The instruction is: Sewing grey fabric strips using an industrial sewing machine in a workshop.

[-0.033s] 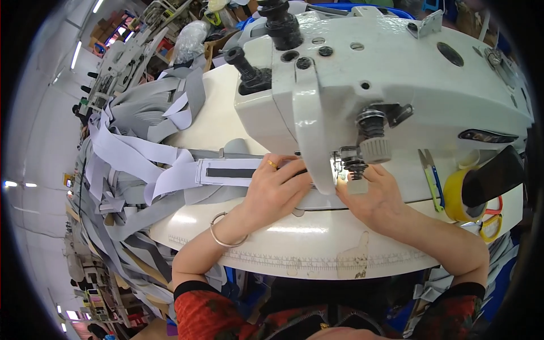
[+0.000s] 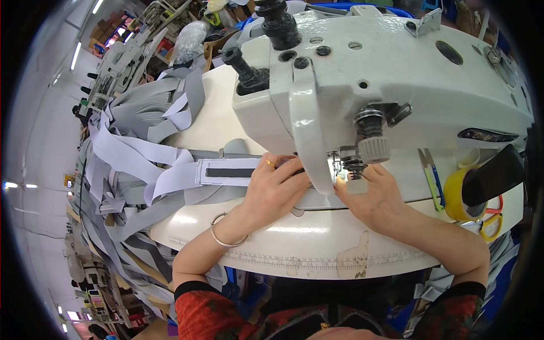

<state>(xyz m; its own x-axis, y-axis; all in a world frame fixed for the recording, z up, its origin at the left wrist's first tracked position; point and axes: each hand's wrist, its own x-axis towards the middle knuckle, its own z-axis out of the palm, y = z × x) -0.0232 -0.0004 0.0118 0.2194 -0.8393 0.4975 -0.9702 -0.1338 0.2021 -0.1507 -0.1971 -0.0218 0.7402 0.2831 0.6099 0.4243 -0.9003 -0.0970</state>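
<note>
- White table (image 2: 309, 235), spreading beneath the sewing machine and out on its near side, with a ruler scale along the edge.
- Pale grey sewing machine (image 2: 408, 79), its small light shining at the needle.
- Grey and lilac heap of fabric strips (image 2: 136, 116), left of the machine.
- Pale lilac strip with a black band (image 2: 229, 173), flat to the left of the machine's needle and running under the left hand.
- Left hand (image 2: 276, 184), just left of the needle, fingers bent and close together on the strip; I cannot tell whether they pinch it.
- Right hand (image 2: 371, 195), just right of the needle, thumb toward the light, other fingertips partly hidden by the machine; its grip cannot be told.
- Yellow roll (image 2: 455, 195), on the machine's near right side.
- Green-and-blue-handled tool (image 2: 434, 184), between that roll and the machine's needle.
</note>
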